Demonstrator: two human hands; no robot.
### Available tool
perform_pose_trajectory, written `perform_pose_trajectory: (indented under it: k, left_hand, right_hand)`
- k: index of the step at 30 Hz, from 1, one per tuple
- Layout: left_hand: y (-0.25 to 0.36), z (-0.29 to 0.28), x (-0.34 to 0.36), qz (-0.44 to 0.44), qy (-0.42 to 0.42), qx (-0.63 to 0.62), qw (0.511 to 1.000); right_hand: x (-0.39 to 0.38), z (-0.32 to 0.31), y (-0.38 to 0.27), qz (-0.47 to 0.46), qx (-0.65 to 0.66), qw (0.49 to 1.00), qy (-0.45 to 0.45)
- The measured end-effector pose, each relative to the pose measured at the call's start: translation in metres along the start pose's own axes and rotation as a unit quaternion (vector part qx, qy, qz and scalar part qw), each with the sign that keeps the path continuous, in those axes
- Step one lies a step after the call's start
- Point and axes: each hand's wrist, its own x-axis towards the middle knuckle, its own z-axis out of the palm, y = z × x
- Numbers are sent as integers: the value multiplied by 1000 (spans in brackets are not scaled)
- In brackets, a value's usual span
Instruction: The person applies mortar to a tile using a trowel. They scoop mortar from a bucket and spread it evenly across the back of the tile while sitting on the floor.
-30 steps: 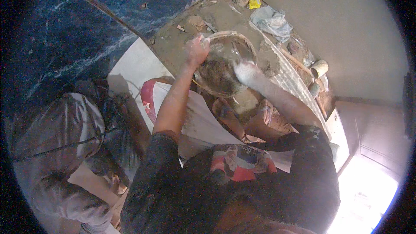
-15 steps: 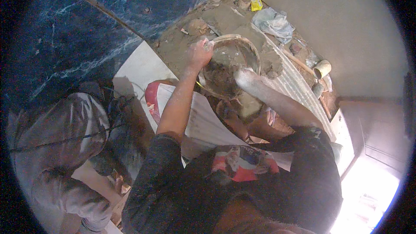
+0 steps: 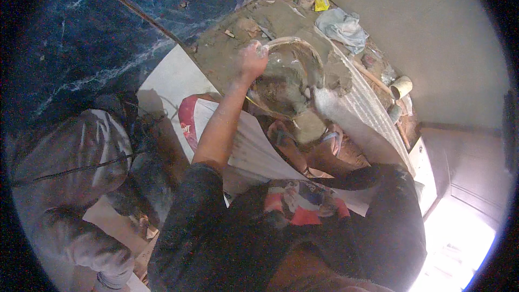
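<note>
A round bucket (image 3: 315,54) stands tilted in front of me, with wet grey-brown mortar (image 3: 278,75) inside and smeared over its walls. My left hand (image 3: 253,58) is closed around its rim at the upper left. At the right side of the bucket, my right hand (image 3: 326,100) reaches over the rim, its skin coated in pale dust. Motion blur hides those fingers, and whether they hold anything is unclear. Spread mortar (image 3: 224,57) covers the surface behind the bucket, and a pale patch of material (image 3: 309,127) lies just below it.
A woven sheet (image 3: 373,111) runs along the right. Beyond it lie a crumpled plastic bag (image 3: 341,28), a yellow packet (image 3: 321,3), a small cup (image 3: 307,0) and a cylindrical mallet head (image 3: 401,87). Blue marbled panels (image 3: 135,27) rise at left. Another person (image 3: 81,162) is close on my left.
My right hand has moved from over the mortar toward the bucket's right rim. The bucket's opening looks slightly more tilted, while my left hand keeps its hold.
</note>
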Motion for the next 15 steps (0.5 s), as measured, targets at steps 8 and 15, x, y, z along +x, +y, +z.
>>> perform_pose_trajectory:
  k: [8, 15]
  left_hand:
    - [19, -9, -4, -7, -55, -36, 998]
    - [26, -14, -4, -21, -76, -64, 995]
  right_hand:
    - [8, 68, -14, -91, 325, 939, 65]
    - [-10, 39, -32, -29, 330, 943, -28]
